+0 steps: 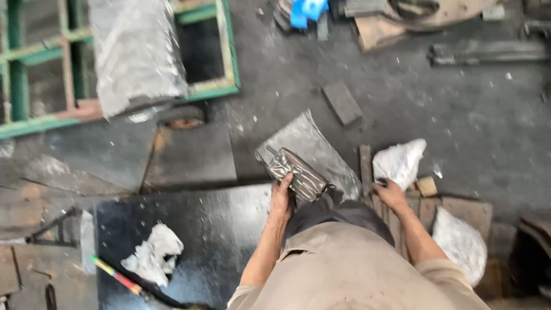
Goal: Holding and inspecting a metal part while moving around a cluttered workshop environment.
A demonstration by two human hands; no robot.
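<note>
Left hand [281, 192] is gripping a shiny metal casting [295, 171] from below; right hand [390, 192] is resting curled on wooden slats [427, 209] below a white bag [400, 162].

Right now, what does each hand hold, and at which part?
The left hand grips a shiny metal part at its near lower end. The right hand rests beside a white plastic bag; whether it grips anything cannot be told.

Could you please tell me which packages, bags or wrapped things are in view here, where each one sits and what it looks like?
Clear bag: on the floor ahead, flat, grey-glossy.
White bag: above the right hand, crumpled.
White bag: lower right, bulging.
Wrapped roll: on the green cart, silvery film.
Labels, signs, screens: none visible.
</note>
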